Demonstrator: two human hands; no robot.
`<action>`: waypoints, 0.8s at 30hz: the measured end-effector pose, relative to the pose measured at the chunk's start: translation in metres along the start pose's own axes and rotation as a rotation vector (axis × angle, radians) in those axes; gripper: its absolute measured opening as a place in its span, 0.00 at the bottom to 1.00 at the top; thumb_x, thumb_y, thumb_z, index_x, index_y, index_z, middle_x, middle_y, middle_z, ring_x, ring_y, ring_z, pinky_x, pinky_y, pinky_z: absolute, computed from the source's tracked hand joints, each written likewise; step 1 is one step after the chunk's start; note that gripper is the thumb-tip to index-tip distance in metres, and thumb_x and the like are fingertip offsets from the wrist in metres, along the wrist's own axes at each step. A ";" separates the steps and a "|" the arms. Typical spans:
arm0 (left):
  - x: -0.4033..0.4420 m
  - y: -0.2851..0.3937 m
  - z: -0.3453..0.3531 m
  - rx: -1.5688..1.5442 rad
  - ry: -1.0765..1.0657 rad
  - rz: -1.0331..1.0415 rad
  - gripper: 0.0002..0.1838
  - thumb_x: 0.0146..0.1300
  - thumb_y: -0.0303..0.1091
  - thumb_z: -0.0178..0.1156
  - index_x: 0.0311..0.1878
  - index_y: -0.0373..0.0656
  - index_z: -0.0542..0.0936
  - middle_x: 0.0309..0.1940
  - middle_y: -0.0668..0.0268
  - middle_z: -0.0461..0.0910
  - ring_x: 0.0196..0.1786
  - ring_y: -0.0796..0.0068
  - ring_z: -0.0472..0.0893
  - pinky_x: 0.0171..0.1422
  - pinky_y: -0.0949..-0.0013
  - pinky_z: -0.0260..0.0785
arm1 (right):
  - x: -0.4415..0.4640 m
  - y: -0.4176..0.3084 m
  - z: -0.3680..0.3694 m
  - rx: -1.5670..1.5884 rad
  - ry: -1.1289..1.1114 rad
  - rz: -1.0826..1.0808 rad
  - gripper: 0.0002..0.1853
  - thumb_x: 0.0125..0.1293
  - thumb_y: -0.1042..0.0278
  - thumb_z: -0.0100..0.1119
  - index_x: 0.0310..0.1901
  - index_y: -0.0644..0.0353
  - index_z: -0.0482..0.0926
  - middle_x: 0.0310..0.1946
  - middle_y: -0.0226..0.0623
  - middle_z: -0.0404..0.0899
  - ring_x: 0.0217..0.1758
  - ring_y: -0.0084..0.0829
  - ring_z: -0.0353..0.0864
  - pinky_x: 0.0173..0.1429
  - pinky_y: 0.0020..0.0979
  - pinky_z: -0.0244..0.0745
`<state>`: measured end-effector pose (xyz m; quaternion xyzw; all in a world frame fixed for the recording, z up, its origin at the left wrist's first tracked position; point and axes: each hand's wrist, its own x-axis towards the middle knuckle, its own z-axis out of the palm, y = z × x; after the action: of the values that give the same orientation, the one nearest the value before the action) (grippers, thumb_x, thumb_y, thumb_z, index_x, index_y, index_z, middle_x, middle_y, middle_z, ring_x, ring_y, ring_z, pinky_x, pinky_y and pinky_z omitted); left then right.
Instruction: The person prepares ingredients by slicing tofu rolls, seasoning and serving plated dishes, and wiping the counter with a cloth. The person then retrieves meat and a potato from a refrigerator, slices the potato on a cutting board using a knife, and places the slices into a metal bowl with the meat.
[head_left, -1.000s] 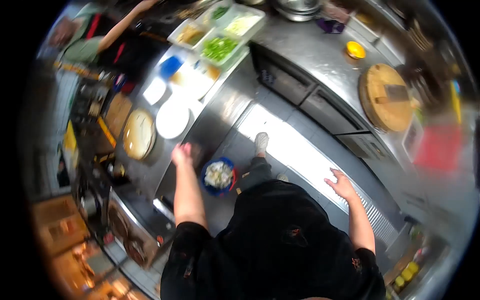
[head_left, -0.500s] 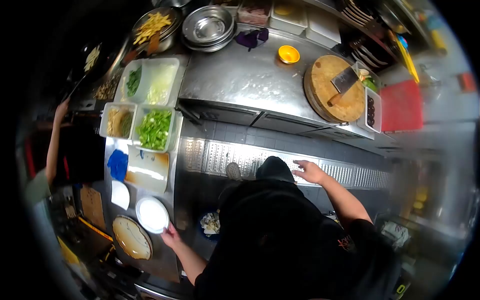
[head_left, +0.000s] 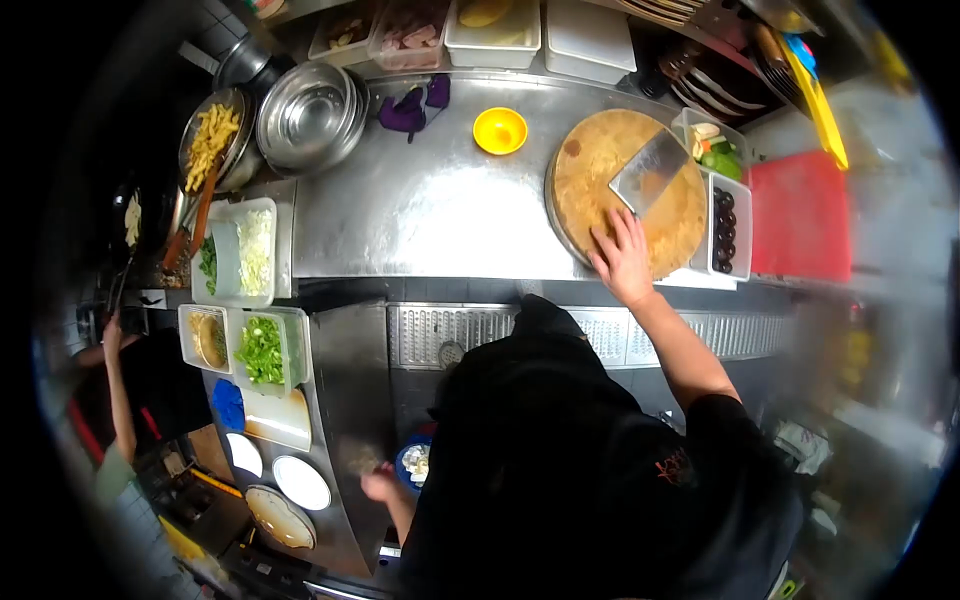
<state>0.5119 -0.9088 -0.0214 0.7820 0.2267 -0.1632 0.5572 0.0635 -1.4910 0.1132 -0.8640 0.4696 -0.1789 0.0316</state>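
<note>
Head view shows a cleaver (head_left: 650,172) lying flat on the round wooden chopping board (head_left: 585,160), its broad steel blade bright and squarish, set slantwise toward the board's upper right; its handle is hidden. The right hand (head_left: 625,262) reaches over the board's near edge, fingers spread at the blade's lower corner; whether they grip the handle, I cannot tell. Half a second ago that hand hung over the floor grating and the wooden handle showed plainly. The left hand (head_left: 379,484), then at the rim of the white plate (head_left: 301,483), is now off it, well below and left of the board, loosely curled and too blurred to tell if it holds anything. Just right of the board, a white tub (head_left: 741,262) holds dark round pieces; above that, a clear tub (head_left: 688,117) holds cut vegetables. Well left of the board, another tub (head_left: 293,372) holds chopped greens, and nearer stands a yellow bowl (head_left: 500,131).
</note>
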 end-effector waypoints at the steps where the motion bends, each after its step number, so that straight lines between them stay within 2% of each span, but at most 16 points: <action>1: -0.031 0.004 0.042 -0.028 -0.022 -0.068 0.13 0.75 0.35 0.56 0.54 0.35 0.76 0.35 0.56 0.80 0.27 0.61 0.80 0.27 0.64 0.75 | 0.000 0.011 0.003 0.046 -0.010 -0.004 0.18 0.64 0.64 0.71 0.54 0.55 0.86 0.74 0.51 0.68 0.80 0.58 0.60 0.82 0.59 0.55; 2: -0.073 0.025 0.096 -0.059 -0.046 -0.131 0.15 0.73 0.29 0.56 0.60 0.38 0.74 0.37 0.58 0.81 0.27 0.62 0.80 0.27 0.63 0.75 | 0.001 0.019 0.001 0.070 -0.035 -0.023 0.17 0.63 0.64 0.71 0.54 0.55 0.86 0.74 0.51 0.68 0.80 0.58 0.60 0.82 0.59 0.54; 3: -0.092 0.028 0.140 0.018 -0.172 -0.095 0.18 0.75 0.32 0.58 0.65 0.41 0.71 0.37 0.61 0.80 0.29 0.69 0.80 0.28 0.66 0.75 | 0.003 0.027 -0.004 0.091 -0.058 -0.043 0.17 0.63 0.65 0.71 0.54 0.55 0.87 0.74 0.51 0.68 0.80 0.58 0.60 0.82 0.59 0.54; 4: -0.125 0.046 0.188 0.146 -0.298 0.032 0.17 0.78 0.33 0.57 0.65 0.40 0.72 0.35 0.66 0.78 0.29 0.76 0.77 0.29 0.70 0.73 | 0.003 0.034 -0.008 0.108 -0.084 -0.061 0.17 0.63 0.65 0.71 0.54 0.55 0.87 0.74 0.51 0.68 0.80 0.58 0.60 0.82 0.60 0.53; 5: -0.127 0.045 0.224 0.239 -0.513 0.175 0.18 0.79 0.32 0.55 0.68 0.40 0.72 0.32 0.69 0.75 0.28 0.79 0.75 0.29 0.72 0.71 | 0.001 0.040 -0.010 0.159 -0.084 -0.045 0.17 0.63 0.67 0.71 0.53 0.55 0.87 0.74 0.52 0.68 0.80 0.59 0.60 0.83 0.61 0.53; 6: -0.165 0.074 0.268 0.322 -0.628 0.264 0.19 0.79 0.31 0.55 0.68 0.38 0.73 0.32 0.71 0.75 0.28 0.81 0.74 0.30 0.73 0.70 | 0.000 0.046 -0.013 0.176 -0.074 -0.034 0.17 0.62 0.68 0.71 0.53 0.55 0.87 0.74 0.53 0.67 0.80 0.59 0.60 0.82 0.61 0.53; 7: -0.172 0.083 0.303 0.482 -0.715 0.440 0.19 0.77 0.32 0.58 0.67 0.34 0.75 0.34 0.65 0.79 0.28 0.78 0.77 0.31 0.70 0.72 | -0.002 0.051 -0.015 0.191 -0.068 -0.026 0.17 0.62 0.68 0.71 0.53 0.55 0.87 0.74 0.53 0.67 0.80 0.60 0.60 0.82 0.61 0.53; 8: -0.210 0.121 0.342 0.740 -0.700 0.876 0.20 0.74 0.30 0.60 0.65 0.31 0.77 0.40 0.54 0.84 0.35 0.63 0.84 0.40 0.61 0.77 | -0.004 0.058 -0.018 0.207 -0.067 -0.018 0.17 0.62 0.69 0.71 0.53 0.55 0.87 0.74 0.54 0.67 0.80 0.60 0.59 0.82 0.61 0.52; 10: -0.220 0.142 0.408 0.812 -0.784 1.118 0.22 0.70 0.29 0.60 0.65 0.31 0.77 0.50 0.45 0.84 0.49 0.46 0.85 0.55 0.53 0.78 | -0.005 0.069 -0.026 0.223 -0.086 -0.018 0.22 0.60 0.67 0.73 0.57 0.57 0.85 0.75 0.57 0.65 0.80 0.63 0.59 0.82 0.62 0.54; 12: -0.240 0.174 0.468 0.772 -0.786 1.228 0.24 0.68 0.27 0.61 0.67 0.33 0.76 0.59 0.42 0.80 0.62 0.42 0.80 0.67 0.50 0.73 | -0.002 0.071 -0.040 0.270 -0.094 0.025 0.25 0.59 0.66 0.74 0.60 0.57 0.83 0.75 0.59 0.64 0.80 0.64 0.59 0.81 0.62 0.55; 13: -0.242 0.187 0.498 0.749 -0.780 1.257 0.25 0.67 0.27 0.62 0.68 0.33 0.76 0.62 0.42 0.78 0.65 0.41 0.78 0.70 0.51 0.71 | -0.002 0.072 -0.045 0.261 -0.078 0.017 0.29 0.58 0.65 0.76 0.62 0.59 0.81 0.76 0.60 0.63 0.80 0.65 0.59 0.81 0.61 0.56; 16: -0.239 0.221 0.579 0.754 -0.707 1.446 0.28 0.65 0.28 0.64 0.69 0.35 0.75 0.69 0.40 0.73 0.70 0.38 0.73 0.77 0.50 0.66 | 0.001 0.064 -0.060 0.254 -0.016 0.070 0.28 0.59 0.66 0.75 0.62 0.61 0.81 0.76 0.60 0.62 0.80 0.65 0.59 0.82 0.60 0.56; 18: -0.233 0.245 0.629 0.779 -0.712 1.455 0.30 0.64 0.28 0.63 0.71 0.34 0.73 0.71 0.40 0.70 0.72 0.38 0.71 0.78 0.50 0.64 | 0.017 0.048 -0.072 0.277 0.012 0.096 0.26 0.60 0.69 0.74 0.61 0.63 0.81 0.76 0.61 0.62 0.80 0.64 0.61 0.81 0.56 0.59; 20: -0.215 0.262 0.678 0.770 -0.633 1.593 0.31 0.64 0.27 0.63 0.71 0.33 0.72 0.72 0.37 0.69 0.72 0.38 0.71 0.77 0.50 0.65 | 0.033 0.031 -0.074 0.313 0.043 0.116 0.25 0.60 0.71 0.73 0.60 0.63 0.81 0.76 0.61 0.62 0.80 0.64 0.61 0.80 0.55 0.60; 23: -0.195 0.278 0.739 0.696 -0.442 1.513 0.29 0.64 0.28 0.64 0.69 0.32 0.74 0.68 0.36 0.72 0.68 0.38 0.73 0.74 0.50 0.68 | 0.070 -0.001 -0.075 0.354 0.010 0.094 0.24 0.60 0.73 0.73 0.59 0.64 0.81 0.76 0.60 0.63 0.79 0.63 0.63 0.79 0.54 0.63; 24: -0.188 0.282 0.751 0.743 -0.451 1.464 0.28 0.64 0.29 0.64 0.68 0.33 0.75 0.66 0.37 0.73 0.66 0.39 0.74 0.73 0.50 0.69 | 0.083 -0.012 -0.073 0.367 -0.004 0.091 0.24 0.60 0.73 0.73 0.58 0.64 0.81 0.76 0.60 0.64 0.79 0.63 0.63 0.79 0.54 0.64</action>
<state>0.5026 -1.7289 0.0538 0.8122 -0.5210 0.0226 0.2613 0.0894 -1.5440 0.2071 -0.8221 0.4675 -0.2581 0.1975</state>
